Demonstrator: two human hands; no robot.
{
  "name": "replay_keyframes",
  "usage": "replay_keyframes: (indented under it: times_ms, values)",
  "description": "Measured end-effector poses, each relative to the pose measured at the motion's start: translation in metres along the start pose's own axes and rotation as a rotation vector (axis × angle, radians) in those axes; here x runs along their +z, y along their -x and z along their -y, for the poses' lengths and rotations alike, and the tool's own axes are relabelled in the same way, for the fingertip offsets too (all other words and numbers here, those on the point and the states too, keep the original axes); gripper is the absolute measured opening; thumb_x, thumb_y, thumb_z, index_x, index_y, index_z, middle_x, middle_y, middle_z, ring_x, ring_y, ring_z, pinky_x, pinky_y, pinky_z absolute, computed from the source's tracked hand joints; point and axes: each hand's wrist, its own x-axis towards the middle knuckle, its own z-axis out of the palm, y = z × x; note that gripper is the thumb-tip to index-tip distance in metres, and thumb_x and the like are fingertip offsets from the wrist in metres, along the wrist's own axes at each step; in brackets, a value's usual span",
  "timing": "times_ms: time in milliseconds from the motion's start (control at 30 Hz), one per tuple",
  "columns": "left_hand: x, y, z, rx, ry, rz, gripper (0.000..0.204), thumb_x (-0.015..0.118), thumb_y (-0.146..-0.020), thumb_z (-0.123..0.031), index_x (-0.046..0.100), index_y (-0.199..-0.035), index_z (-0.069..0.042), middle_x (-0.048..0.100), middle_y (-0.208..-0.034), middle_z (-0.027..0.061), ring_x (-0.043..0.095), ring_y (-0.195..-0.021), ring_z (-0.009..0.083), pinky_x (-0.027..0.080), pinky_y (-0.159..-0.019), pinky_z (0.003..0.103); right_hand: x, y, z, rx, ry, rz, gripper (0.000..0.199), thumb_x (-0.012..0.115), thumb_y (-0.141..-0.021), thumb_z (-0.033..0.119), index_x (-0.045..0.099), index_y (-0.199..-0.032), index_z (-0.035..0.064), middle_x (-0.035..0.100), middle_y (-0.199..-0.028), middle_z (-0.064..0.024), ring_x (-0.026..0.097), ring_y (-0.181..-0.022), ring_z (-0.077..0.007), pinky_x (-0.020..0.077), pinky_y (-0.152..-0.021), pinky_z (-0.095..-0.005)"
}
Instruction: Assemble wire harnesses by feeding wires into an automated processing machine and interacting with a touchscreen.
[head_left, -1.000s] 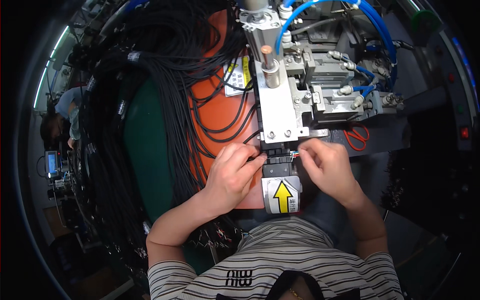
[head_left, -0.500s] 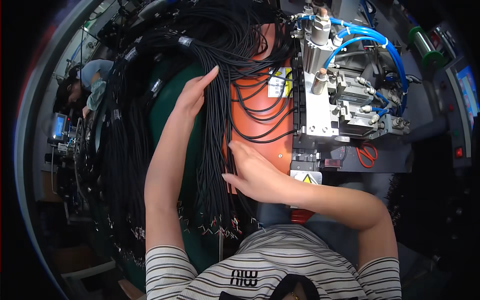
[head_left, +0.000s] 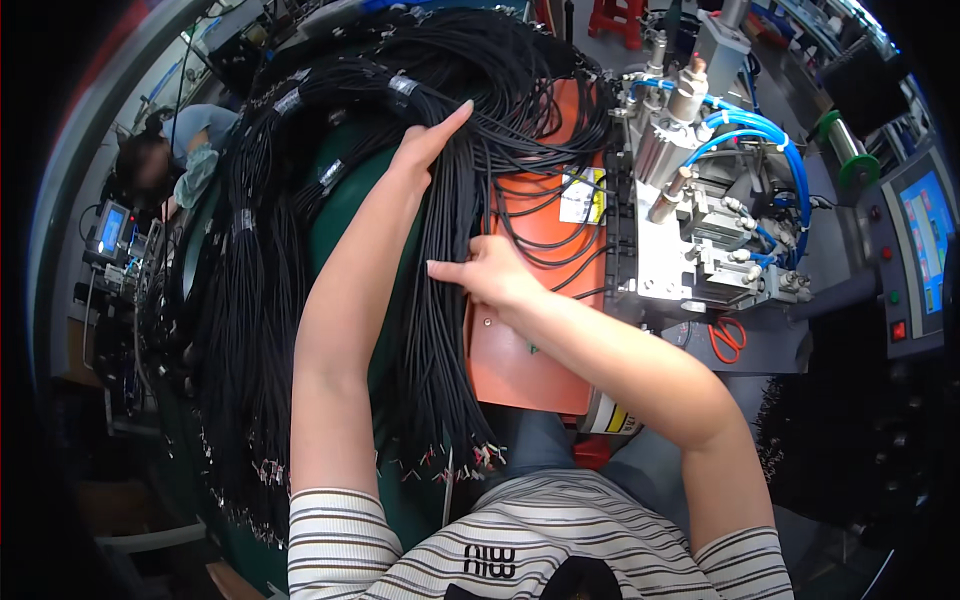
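Note:
A thick bundle of black cables (head_left: 300,230) hangs over a green drum, its stripped ends dangling near my lap. My left hand (head_left: 428,140) reaches far up, fingers flat and together on the upper strands. My right hand (head_left: 487,272) is at the bundle's right edge over an orange plate (head_left: 520,350), forefinger pointing left and the other fingers pinching a cable. A loop of black cables (head_left: 545,205) lies across the orange plate.
A metal press machine (head_left: 690,230) with blue air hoses (head_left: 760,140) stands to the right. Red scissors (head_left: 728,338) lie by its base. A control panel with a screen (head_left: 925,240) is at far right. Another person (head_left: 170,160) works at far left.
Both hands left the machine's front and moved left to the cable bundle. My left arm stretched up along it; my right hand has drawn back toward the bundle's right edge.

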Motion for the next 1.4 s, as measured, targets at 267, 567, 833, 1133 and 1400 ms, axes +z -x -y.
replay_keyframes:
  times_ms: [267,567,833,1133,1400]
  values:
    - [0.016,-0.027,0.01,0.25,-0.705,-0.434,0.089,0.08,-0.07,-0.059,0.059,-0.107,0.02,0.066,-0.106,0.0296,0.067,-0.101,0.0322,0.051,-0.086,0.037,-0.013,-0.01,-0.017,-0.142,-0.465,0.049,0.017,0.071,-0.084,0.013,0.065,-0.093,0.0001,0.067,-0.078,-0.0039,0.063,-0.067,-0.0111,0.052,-0.064,-0.0258]
    - [0.014,-0.036,0.014,0.231,-0.625,-0.365,0.087,0.078,-0.07,-0.061,0.06,-0.102,0.018,0.064,-0.108,0.0336,0.065,-0.105,0.0406,0.051,-0.089,0.042,-0.058,0.048,-0.011,-0.001,-0.705,0.267,0.027,0.071,-0.084,0.008,0.062,-0.108,0.0032,0.068,-0.09,-0.004,0.063,-0.078,-0.0108,0.0504,-0.071,-0.0249]
    - [0.014,-0.041,0.026,0.335,-0.757,-0.458,0.09,0.075,-0.071,-0.065,0.059,-0.103,0.018,0.065,-0.105,0.0333,0.065,-0.103,0.0423,0.051,-0.09,0.043,-0.07,0.154,-0.005,0.16,-0.588,0.241,0.037,0.068,-0.087,0.01,0.055,-0.121,-0.0001,0.06,-0.093,0.0005,0.055,-0.086,-0.0075,0.0451,-0.08,-0.0252]
    - [0.003,-0.01,0.0,0.438,-1.17,-0.445,0.079,0.07,-0.077,-0.062,0.062,-0.102,0.012,0.066,-0.104,0.0302,0.065,-0.103,0.0402,0.051,-0.089,0.045,-0.093,0.203,-0.052,0.175,-0.676,0.213,0.03,0.043,-0.104,0.022,0.048,-0.123,-0.0018,0.058,-0.091,-0.0108,0.057,-0.064,-0.013,0.0461,-0.055,-0.0236]
    - [0.088,0.221,0.003,1.117,-0.976,0.831,0.048,0.074,-0.076,-0.02,0.062,-0.119,-0.002,0.063,-0.118,0.0157,0.056,-0.119,0.039,0.042,-0.102,0.054,-0.111,0.2,-0.068,0.125,-0.77,0.116,0.032,0.045,-0.104,0.023,0.047,-0.124,-0.002,0.057,-0.089,-0.0093,0.053,-0.059,-0.0107,0.0405,-0.05,-0.022]
